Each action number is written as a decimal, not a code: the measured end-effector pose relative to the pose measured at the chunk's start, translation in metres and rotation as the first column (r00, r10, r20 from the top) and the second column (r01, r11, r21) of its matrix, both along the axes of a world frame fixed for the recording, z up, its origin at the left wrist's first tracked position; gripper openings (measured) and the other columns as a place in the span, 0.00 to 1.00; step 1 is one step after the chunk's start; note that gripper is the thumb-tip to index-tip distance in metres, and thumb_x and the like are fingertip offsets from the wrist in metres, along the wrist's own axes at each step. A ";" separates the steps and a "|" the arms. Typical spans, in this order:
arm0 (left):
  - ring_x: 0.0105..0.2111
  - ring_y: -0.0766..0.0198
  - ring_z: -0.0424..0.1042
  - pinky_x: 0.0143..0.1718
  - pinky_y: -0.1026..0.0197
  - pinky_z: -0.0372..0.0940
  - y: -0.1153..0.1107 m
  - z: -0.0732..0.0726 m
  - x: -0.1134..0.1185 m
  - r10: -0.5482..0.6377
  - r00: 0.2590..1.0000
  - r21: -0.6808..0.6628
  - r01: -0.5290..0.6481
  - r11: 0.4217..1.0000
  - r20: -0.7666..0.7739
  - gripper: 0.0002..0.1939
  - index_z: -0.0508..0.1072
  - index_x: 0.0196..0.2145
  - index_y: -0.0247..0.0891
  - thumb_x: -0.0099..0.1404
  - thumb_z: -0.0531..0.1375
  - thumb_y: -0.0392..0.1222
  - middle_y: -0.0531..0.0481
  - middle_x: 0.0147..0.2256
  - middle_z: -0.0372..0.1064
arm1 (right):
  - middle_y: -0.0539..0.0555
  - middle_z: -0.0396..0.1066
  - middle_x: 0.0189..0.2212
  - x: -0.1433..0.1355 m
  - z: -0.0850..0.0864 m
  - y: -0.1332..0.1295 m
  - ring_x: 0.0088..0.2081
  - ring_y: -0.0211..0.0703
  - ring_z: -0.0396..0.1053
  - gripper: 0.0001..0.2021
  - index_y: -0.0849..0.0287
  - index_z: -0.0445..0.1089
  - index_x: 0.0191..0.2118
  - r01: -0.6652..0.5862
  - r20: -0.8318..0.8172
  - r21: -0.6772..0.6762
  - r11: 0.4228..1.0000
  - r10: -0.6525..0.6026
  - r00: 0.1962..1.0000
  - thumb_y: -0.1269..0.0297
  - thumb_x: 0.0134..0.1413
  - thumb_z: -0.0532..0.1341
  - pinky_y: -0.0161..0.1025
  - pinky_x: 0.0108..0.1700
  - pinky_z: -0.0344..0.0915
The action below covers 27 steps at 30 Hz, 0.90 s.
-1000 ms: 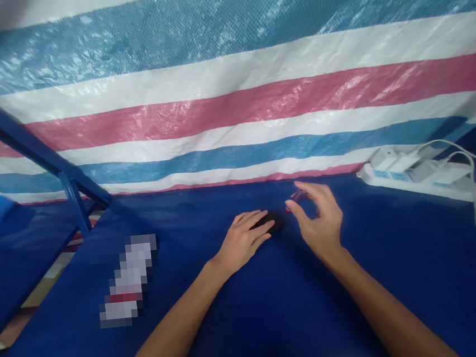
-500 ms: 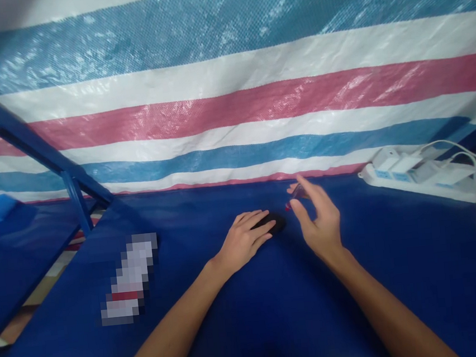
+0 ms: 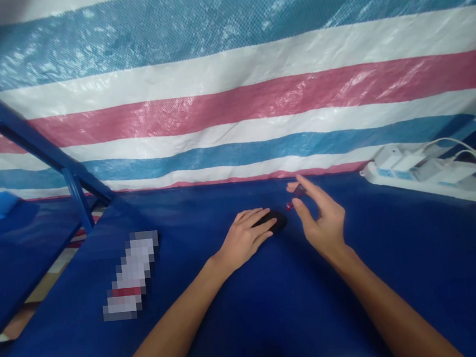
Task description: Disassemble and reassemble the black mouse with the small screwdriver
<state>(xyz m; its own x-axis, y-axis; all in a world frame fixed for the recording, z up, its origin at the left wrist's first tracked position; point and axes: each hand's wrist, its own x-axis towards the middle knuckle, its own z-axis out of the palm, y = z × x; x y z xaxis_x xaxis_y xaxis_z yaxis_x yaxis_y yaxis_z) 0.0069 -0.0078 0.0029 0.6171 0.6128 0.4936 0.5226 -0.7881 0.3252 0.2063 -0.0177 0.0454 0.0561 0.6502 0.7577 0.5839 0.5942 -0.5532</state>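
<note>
My left hand [image 3: 246,235] lies palm down with fingers stretched over a black computer mouse [image 3: 278,220], covering its left part. To the right of the mouse, my right hand [image 3: 323,215] is curled, thumb and fingers bent toward each other around a small dark reddish object [image 3: 290,205] with a bright red end. Its kind is too small and partly hidden to make out. Both hands are over a dark blue tabletop [image 3: 251,312].
A white power strip [image 3: 423,180] with plugged-in chargers and white cables is at the back right. On the left lies a blurred, pale long item [image 3: 132,275] with a red band. A blue metal frame bar [image 3: 35,144] slants behind it. Striped plastic sheeting [image 3: 231,106] hangs along the back.
The view has shifted slightly. My right hand has moved a little to the right, and the small object's red end shows more clearly. My left hand stays on the mouse.
</note>
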 end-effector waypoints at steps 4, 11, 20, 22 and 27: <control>0.60 0.57 0.63 0.59 0.48 0.61 0.000 -0.001 0.000 0.002 1.000 0.003 -0.002 1.000 -0.001 0.16 0.70 0.55 0.45 0.73 0.53 0.45 0.47 0.59 0.66 | 0.57 0.73 0.44 0.002 0.004 0.000 0.44 0.48 0.73 0.17 0.54 0.69 0.54 0.055 0.038 0.018 0.998 -0.055 0.998 0.65 0.58 0.62 0.49 0.48 0.71; 0.60 0.56 0.63 0.59 0.47 0.61 -0.001 0.000 0.000 0.007 1.000 0.005 -0.007 1.000 -0.014 0.16 0.70 0.55 0.44 0.73 0.53 0.45 0.47 0.58 0.66 | 0.58 0.73 0.48 0.001 0.005 0.000 0.48 0.49 0.72 0.21 0.53 0.65 0.59 0.019 0.079 0.008 1.000 -0.020 0.997 0.67 0.60 0.59 0.50 0.51 0.70; 0.60 0.57 0.63 0.59 0.48 0.60 0.000 -0.001 0.000 0.006 1.000 0.021 -0.005 1.000 -0.024 0.16 0.70 0.56 0.44 0.72 0.54 0.45 0.47 0.59 0.65 | 0.57 0.75 0.42 0.000 0.004 0.000 0.43 0.48 0.73 0.18 0.55 0.69 0.55 0.059 0.046 0.005 0.998 -0.060 0.997 0.64 0.59 0.61 0.48 0.48 0.71; 0.60 0.57 0.63 0.59 0.48 0.60 0.000 0.000 0.001 0.006 1.000 0.018 -0.005 1.000 -0.027 0.17 0.70 0.56 0.44 0.73 0.53 0.45 0.47 0.59 0.65 | 0.55 0.76 0.40 0.001 0.003 0.000 0.41 0.47 0.74 0.17 0.54 0.70 0.53 0.091 0.010 0.025 0.995 -0.092 0.996 0.64 0.57 0.63 0.47 0.47 0.71; 0.60 0.57 0.63 0.59 0.49 0.60 0.000 0.000 0.001 0.006 1.000 0.015 -0.006 1.000 -0.023 0.17 0.70 0.56 0.44 0.73 0.53 0.45 0.47 0.59 0.65 | 0.55 0.76 0.44 0.001 0.000 0.000 0.45 0.48 0.74 0.23 0.53 0.63 0.61 0.070 0.005 -0.057 0.996 -0.070 0.998 0.64 0.60 0.60 0.51 0.52 0.68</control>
